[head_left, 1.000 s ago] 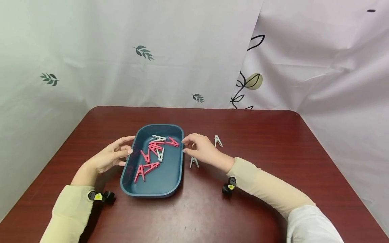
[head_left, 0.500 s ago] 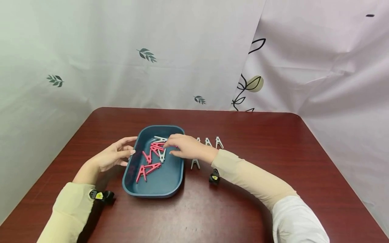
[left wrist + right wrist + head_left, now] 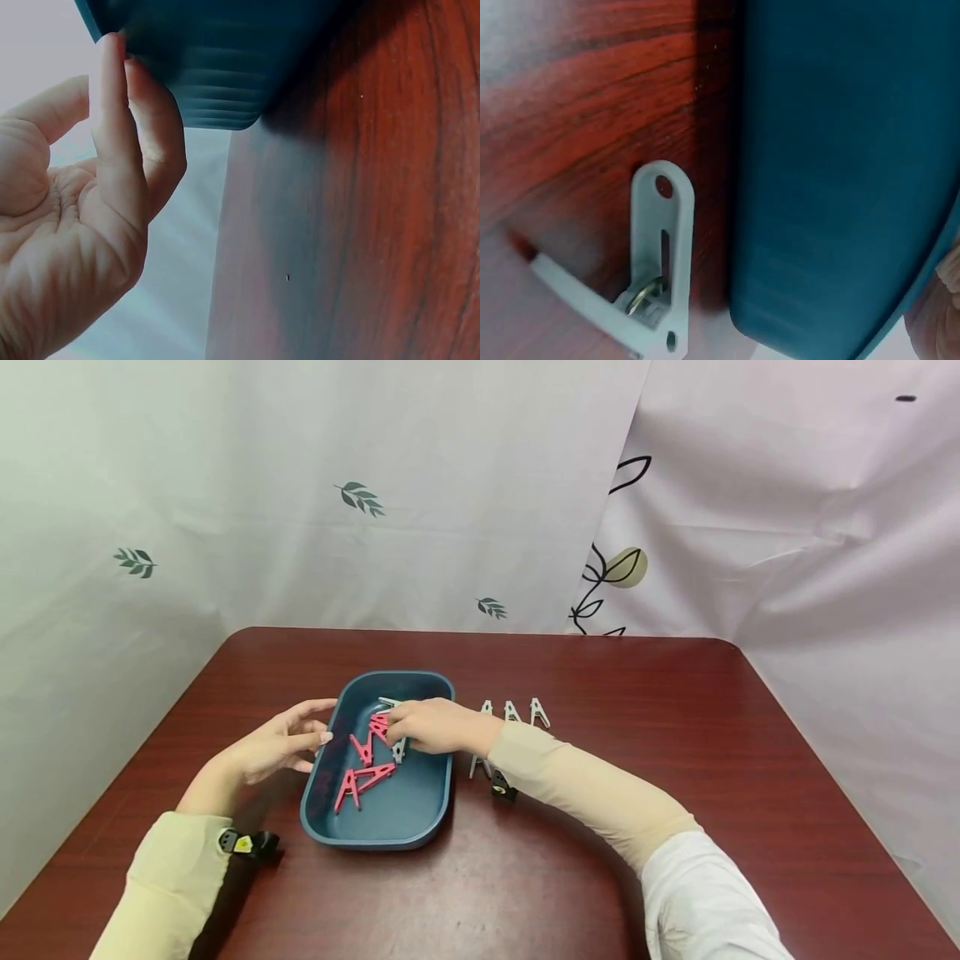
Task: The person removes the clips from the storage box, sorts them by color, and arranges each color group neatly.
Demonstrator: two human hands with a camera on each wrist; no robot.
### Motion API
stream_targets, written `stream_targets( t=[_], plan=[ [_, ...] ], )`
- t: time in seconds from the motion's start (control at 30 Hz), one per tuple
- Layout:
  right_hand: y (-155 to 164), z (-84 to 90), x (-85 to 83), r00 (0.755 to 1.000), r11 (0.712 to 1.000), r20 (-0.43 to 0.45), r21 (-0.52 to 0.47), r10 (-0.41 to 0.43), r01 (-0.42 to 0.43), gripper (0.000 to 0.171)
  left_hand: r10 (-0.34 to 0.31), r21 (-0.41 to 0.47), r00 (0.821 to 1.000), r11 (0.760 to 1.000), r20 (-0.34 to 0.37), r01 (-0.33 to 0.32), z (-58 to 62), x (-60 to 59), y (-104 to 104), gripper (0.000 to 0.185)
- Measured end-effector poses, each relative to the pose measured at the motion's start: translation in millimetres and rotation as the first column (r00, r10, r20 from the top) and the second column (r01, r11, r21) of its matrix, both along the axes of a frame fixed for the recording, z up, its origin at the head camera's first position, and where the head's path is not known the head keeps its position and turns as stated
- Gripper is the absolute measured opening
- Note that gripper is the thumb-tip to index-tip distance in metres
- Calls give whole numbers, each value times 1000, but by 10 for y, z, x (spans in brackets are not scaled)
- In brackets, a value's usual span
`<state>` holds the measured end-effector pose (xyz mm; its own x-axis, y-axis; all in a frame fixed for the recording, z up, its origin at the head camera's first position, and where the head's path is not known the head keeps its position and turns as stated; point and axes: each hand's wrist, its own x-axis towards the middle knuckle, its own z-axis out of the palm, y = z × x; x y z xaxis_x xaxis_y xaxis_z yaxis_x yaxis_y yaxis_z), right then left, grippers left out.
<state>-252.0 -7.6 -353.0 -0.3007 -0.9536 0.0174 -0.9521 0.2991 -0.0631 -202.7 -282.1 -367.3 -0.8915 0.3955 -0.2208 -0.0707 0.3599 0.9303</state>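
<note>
We see a yellow label [image 3: 243, 844] on the left wrist camera [image 3: 267, 845], its marking too small to read. The left hand [image 3: 273, 747], fingers loosely extended, touches the blue tray [image 3: 408, 814] on the bench [image 3: 517, 893]; the left wrist view alone shows us ridges on its outer wall. The right hand [image 3: 435, 725] reaches among pink clothespins [image 3: 365, 756] inside, fingertips hidden, so we cannot tell whether it pinches one. Only the right wrist view reveals a white clothespin [image 3: 681, 255] with its metal spring [image 3: 642, 296].

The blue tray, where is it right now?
In the head view, the blue tray sits left of centre on the table, between the left hand and the white clothespins lying to its right.
</note>
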Motion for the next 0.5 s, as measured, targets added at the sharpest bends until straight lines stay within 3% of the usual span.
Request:
stream_targets(
  t=[0.3, 0.5],
  plan=[
    [-191, -37, 8, 999, 992, -36, 121, -23, 27, 33, -16, -2, 1000, 1000, 12, 16, 27, 0, -34, 67],
    [-231, -93, 34, 995, 981, -72, 172, -73, 84, 28, -19, 18, 1000, 1000, 15, 19, 19, 11, -14, 67]
  ],
)
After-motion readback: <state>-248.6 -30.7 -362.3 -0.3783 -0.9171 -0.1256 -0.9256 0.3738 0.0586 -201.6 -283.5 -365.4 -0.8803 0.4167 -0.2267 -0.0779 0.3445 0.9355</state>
